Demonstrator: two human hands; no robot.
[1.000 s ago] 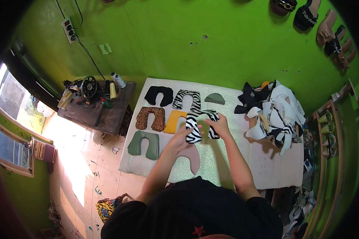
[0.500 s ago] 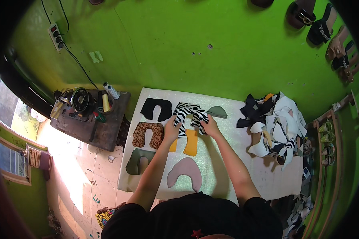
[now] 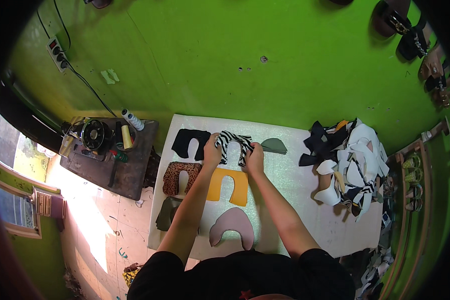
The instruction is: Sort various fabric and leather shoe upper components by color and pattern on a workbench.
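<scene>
Green wall (image 3: 185, 65) behind, white table (image 3: 290, 205) w/ a slightly shiny top. L hand (image 3: 212, 151) & R hand (image 3: 255, 159) both grasp the zebra U (image 3: 234, 139), one per side, arch toward wall; prob. pinched at both edges to keep it flat & square. It's in the back row, on or just over the table, can't tell which. Black U (image 3: 191, 134) is just left, soft-looking; grey-green half-round (image 3: 274, 146) just right. Yellow U (image 3: 228, 174), smooth, sits nearer the body; leopard U (image 3: 181, 167), spotted, beside it. Pink U (image 3: 232, 215), matte, lies nearest. Olive stack (image 3: 166, 214) partly behind L forearm (image 3: 189, 212). Gaps btwn pcs likely keep colours apart. Scrap heap (image 3: 355, 155), curled & tangled, well off right, prob. to avoid mixing.
</scene>
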